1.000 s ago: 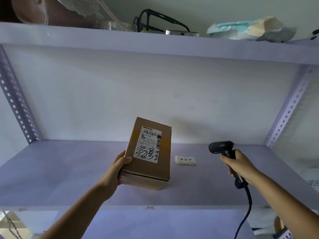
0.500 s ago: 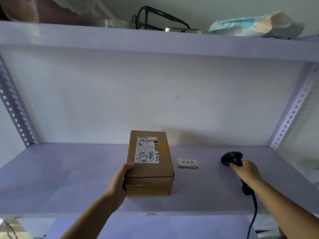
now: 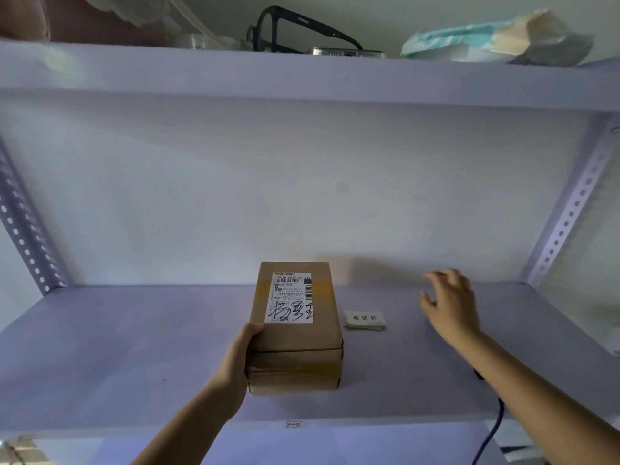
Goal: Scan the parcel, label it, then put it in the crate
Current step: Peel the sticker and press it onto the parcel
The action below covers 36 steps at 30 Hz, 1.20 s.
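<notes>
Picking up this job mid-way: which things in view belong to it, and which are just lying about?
In the job: cardboard parcel, gripped by left hand; small stack of labels beside it; open right hand; scanner cable.

Lying about, on upper shelf: black glasses, crumpled wrapping.

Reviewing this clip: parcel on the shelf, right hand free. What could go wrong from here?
1. The right hand hovers open, blurred, near the label stack; it might lift several labels.
2. The left hand grips the parcel from one side only, so pressing a label could make it slide.
</notes>
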Available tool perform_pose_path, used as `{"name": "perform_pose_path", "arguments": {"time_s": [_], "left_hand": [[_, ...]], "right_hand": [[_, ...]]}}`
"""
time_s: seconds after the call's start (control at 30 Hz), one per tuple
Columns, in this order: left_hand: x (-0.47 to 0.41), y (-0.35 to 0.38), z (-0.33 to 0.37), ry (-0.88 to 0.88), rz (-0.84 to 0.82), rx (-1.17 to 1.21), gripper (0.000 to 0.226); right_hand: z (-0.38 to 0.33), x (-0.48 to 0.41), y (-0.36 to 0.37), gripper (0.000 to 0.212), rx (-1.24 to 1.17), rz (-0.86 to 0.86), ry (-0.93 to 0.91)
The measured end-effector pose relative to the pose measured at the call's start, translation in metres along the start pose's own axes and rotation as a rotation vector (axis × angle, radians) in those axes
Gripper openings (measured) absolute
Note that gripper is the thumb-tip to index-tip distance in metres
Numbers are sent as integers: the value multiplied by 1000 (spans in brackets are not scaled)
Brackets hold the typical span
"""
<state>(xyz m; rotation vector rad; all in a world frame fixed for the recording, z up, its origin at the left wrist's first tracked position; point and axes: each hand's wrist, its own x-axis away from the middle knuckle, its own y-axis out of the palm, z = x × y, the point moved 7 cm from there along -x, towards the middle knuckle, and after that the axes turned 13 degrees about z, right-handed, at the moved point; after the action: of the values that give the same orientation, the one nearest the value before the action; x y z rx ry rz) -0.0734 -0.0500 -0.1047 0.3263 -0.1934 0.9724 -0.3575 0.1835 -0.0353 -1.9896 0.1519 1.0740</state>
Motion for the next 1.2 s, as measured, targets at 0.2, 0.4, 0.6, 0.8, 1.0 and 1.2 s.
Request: {"name": "perform_pose_path", "arguments": {"time_s": [0.2,0.4,0.6,0.8,1.0,1.2], "left_hand": [[2,1,-4,-2,41,13,33],[5,0,-2,-5,54,-13,35],[4,0,-2,-11,51,-19,35],[5,0,-2,-11,52,-28,35],[7,-1,-1,-21,61,-27,35],[11,-1,1,-17,57,-32,45]], "right_hand": [[-80,37,79,38,-106,-622,-157],[-93,54,98,31,15,-655,-249],[-92,58,100,26,67,-585,-334],[-91,63,100,28,90,-538,-369],[-91,59,98,21,99,-525,-327],[-92,58,96,14,68,-460,-254]]}}
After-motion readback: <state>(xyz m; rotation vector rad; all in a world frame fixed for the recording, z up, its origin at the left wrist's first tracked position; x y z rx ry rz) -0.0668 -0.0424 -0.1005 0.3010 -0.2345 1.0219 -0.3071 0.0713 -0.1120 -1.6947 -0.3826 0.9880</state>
